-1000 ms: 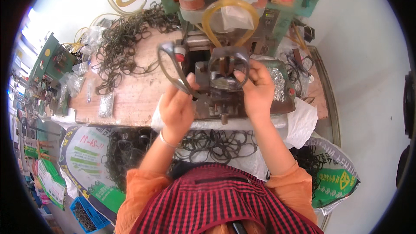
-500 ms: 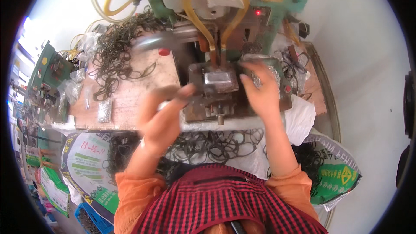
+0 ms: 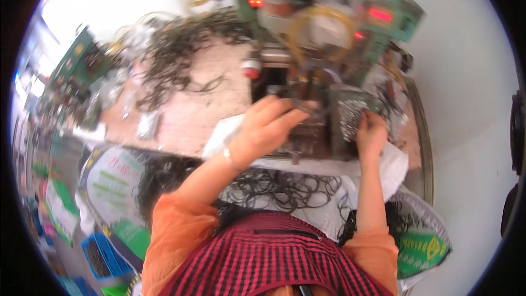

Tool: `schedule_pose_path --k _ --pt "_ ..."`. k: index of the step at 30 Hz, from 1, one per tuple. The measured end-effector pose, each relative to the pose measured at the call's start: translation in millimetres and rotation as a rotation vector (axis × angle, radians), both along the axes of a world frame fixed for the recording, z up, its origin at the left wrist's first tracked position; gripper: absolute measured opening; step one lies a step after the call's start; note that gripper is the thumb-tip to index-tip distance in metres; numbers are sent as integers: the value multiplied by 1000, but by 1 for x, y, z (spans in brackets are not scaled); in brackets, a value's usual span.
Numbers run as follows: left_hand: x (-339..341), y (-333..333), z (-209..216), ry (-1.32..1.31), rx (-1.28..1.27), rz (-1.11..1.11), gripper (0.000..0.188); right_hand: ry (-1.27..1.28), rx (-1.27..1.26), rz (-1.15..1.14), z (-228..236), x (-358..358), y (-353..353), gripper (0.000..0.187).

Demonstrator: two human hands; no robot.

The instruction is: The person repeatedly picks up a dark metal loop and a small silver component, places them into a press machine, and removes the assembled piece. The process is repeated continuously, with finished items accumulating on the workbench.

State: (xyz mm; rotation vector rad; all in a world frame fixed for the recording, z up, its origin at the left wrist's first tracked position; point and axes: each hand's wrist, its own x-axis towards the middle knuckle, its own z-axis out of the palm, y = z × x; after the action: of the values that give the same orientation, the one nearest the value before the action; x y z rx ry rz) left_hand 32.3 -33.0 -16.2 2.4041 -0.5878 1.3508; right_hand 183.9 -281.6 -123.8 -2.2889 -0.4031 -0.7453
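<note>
My left hand reaches across to the middle of a green bench press. Its fingers are closed together at the tooling under the press head; anything between them is blurred. At the right of the press, my right hand is at the edge of a tray of small silvery metal pieces. Its fingers are bent and pinched at the pile, and whatever they hold is too small to make out. A looped yellow hose hangs in front of the press head.
Dark rubbery loops lie heaped on the worktable at the left, with a small clear bag nearby. More black loops rest on white cloth before me. Printed sacks and a blue crate stand below; a red-topped button is beside the press.
The view has shifted, so the press appears farther right. My left hand has come in to the tooling; my right hand has lowered to the metal pieces, its fingers drawn together.
</note>
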Motion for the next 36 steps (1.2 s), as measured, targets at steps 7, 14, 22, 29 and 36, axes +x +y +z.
schedule_pose_path --k 7,14,22,29,36 --pt "-27 -6 -4 -36 -104 41 31 142 134 20 24 -14 12 16" --pt "-23 153 -61 340 -46 763 46 164 237 111 22 -32 -3 17" --pt "1 239 -146 760 -69 1021 17 72 187 68 7 -30 -18 15" --pt "-74 161 -102 648 -662 520 28 177 293 35 24 -83 -45 16" --pt "-96 80 -62 226 -969 229 21 95 467 492 96 -61 69 20"
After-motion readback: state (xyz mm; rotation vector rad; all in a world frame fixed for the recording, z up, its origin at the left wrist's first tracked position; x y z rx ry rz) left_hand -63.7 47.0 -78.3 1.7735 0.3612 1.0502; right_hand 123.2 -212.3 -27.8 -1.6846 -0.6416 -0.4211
